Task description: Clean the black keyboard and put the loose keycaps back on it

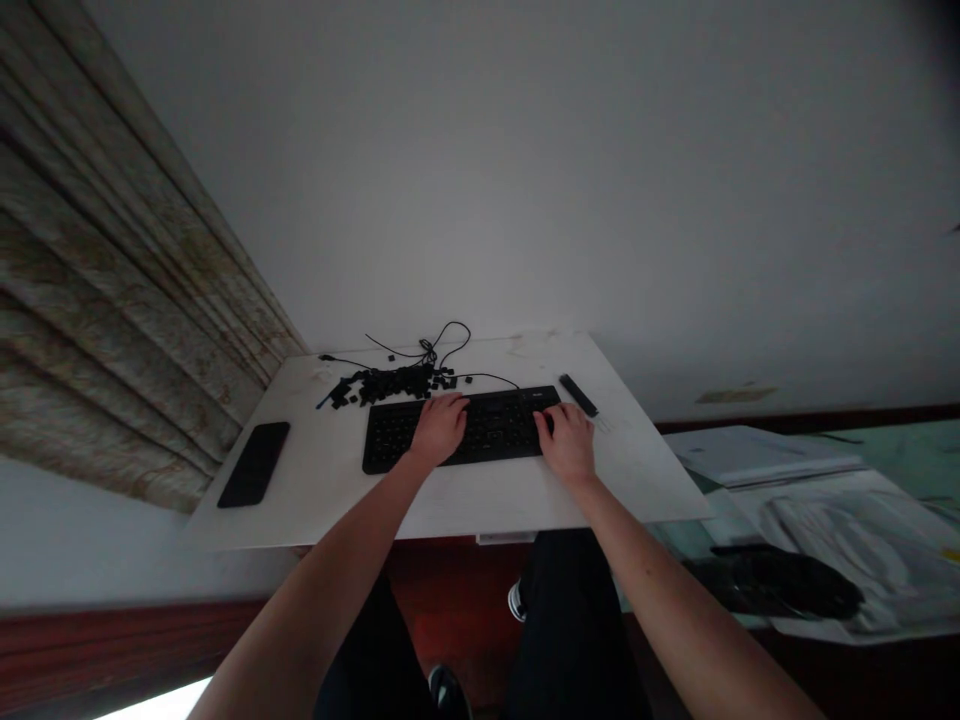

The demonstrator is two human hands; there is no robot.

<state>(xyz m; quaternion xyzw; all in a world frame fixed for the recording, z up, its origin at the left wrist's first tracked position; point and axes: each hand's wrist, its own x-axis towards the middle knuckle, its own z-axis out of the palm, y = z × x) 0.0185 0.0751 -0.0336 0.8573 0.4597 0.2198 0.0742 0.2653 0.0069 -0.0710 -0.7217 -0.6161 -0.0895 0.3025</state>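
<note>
White table (330,470), hands (439,428) on keyboard (491,425)

Home room, improvised desk: white tabletop (322,480) at centre frame; patterned curtain (112,330) at left; plain wall (525,150) above; papers (750,455) at lower right.

A black keyboard (465,428) fills the middle of the white table (330,500), with a heap of loose keycaps (390,384) and tangled cable (435,350) blocking the far edge, a phone (254,463) far left, and bare surface along the near edge.
</note>
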